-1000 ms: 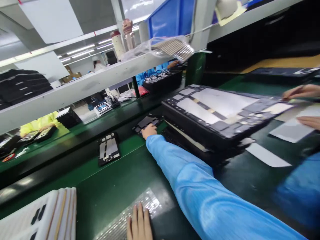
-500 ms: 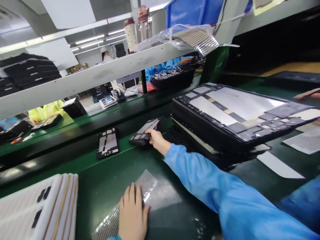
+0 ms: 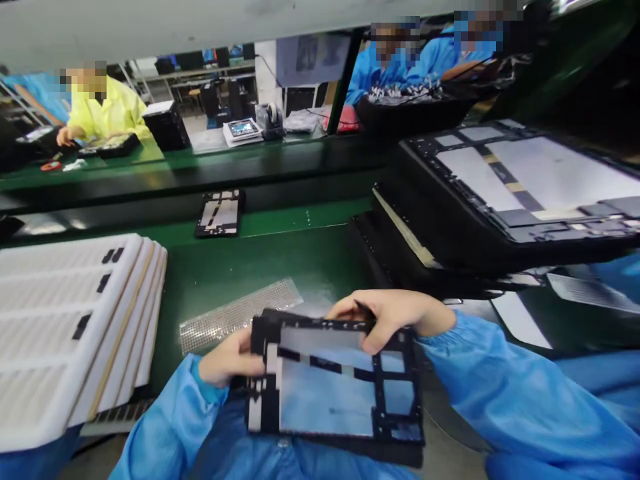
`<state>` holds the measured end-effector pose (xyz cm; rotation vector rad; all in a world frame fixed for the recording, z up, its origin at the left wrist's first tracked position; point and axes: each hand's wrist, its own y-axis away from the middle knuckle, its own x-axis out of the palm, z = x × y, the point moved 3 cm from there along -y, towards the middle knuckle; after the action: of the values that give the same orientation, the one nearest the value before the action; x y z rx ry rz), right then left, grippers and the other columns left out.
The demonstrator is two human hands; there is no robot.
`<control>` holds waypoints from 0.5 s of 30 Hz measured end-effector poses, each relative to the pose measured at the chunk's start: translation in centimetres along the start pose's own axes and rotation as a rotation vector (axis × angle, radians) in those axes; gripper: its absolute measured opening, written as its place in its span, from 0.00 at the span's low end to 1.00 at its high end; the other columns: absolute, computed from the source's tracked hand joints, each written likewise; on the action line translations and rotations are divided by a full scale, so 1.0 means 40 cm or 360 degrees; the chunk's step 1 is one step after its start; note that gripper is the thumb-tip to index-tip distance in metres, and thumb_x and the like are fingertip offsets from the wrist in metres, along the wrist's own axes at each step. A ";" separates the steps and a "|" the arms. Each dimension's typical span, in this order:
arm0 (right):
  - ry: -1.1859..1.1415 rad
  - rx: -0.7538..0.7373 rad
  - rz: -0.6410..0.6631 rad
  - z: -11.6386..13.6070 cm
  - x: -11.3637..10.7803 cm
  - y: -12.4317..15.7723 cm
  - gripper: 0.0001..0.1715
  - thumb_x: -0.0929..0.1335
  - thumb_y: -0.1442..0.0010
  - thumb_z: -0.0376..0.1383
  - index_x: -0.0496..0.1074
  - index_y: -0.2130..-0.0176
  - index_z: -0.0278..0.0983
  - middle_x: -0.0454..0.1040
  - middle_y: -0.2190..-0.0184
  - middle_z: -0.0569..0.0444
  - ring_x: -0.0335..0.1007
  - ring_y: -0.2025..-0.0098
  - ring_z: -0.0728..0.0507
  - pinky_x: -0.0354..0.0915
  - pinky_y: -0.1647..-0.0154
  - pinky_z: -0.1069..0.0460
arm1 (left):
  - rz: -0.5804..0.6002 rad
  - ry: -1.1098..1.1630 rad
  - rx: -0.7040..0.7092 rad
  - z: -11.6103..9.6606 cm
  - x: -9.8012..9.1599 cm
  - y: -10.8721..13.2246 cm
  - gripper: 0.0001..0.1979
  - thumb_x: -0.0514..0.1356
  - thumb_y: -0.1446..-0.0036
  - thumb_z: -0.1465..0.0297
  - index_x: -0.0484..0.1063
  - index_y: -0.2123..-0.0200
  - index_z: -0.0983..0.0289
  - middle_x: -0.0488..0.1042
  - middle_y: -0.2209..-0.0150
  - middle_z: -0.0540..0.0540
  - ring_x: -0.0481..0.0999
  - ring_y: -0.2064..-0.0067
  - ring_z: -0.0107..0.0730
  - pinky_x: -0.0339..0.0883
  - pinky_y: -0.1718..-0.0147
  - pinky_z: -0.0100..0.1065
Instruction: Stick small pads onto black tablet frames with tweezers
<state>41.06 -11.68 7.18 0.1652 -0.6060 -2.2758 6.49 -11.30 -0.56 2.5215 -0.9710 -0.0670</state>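
Observation:
A black-framed tablet part (image 3: 325, 393) with a shiny silver panel is held close to my body, over the near edge of the bench. My left hand (image 3: 233, 360) grips its left end, thumb on top. My right hand (image 3: 393, 317) is closed on its far edge towards the right, thumb over the panel, with some fingers hidden behind. Just beyond, a clear sheet with rows of small dots (image 3: 240, 313) lies on the green bench. Another tablet part (image 3: 219, 213) lies farther back.
White trays (image 3: 60, 333) are stacked at the left. A tall stack of black trays (image 3: 450, 220) with a tablet part on top stands at the right, near a white strip (image 3: 523, 320). Several people work across the bench, one in yellow (image 3: 113, 107).
My right hand has brought the tablet part from the back of the bench towards my body. My left hand has left the dotted sheet and taken hold of the part. The view has shifted.

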 end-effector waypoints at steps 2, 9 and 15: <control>0.0451 -0.0059 -0.0367 0.012 -0.007 -0.016 0.39 0.84 0.54 0.46 0.83 0.45 0.36 0.82 0.53 0.51 0.75 0.59 0.45 0.73 0.56 0.50 | 0.0005 0.0107 0.0018 0.028 0.064 0.037 0.27 0.72 0.34 0.54 0.77 0.40 0.65 0.82 0.46 0.59 0.84 0.47 0.39 0.83 0.42 0.48; 0.0156 -0.0345 -0.1248 0.026 0.016 -0.012 0.25 0.69 0.32 0.54 0.78 0.71 0.39 0.73 0.69 0.52 0.66 0.68 0.45 0.64 0.66 0.50 | -0.0558 -0.0112 -0.0134 0.076 0.146 0.128 0.33 0.59 0.29 0.43 0.76 0.40 0.65 0.85 0.48 0.62 0.86 0.53 0.38 0.82 0.49 0.41; -0.0171 -0.0426 -0.1376 0.025 0.055 -0.033 0.34 0.76 0.37 0.66 0.86 0.65 0.39 0.71 0.74 0.56 0.60 0.74 0.50 0.57 0.74 0.52 | -0.0778 -0.1239 -0.0226 -0.099 0.043 0.127 0.28 0.47 0.24 0.50 0.76 0.62 0.64 0.78 0.64 0.59 0.76 0.65 0.37 0.67 0.64 0.33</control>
<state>38.35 -12.09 7.56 0.1989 -0.2915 -3.1907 5.39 -14.26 5.29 2.5499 -0.5223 -1.2828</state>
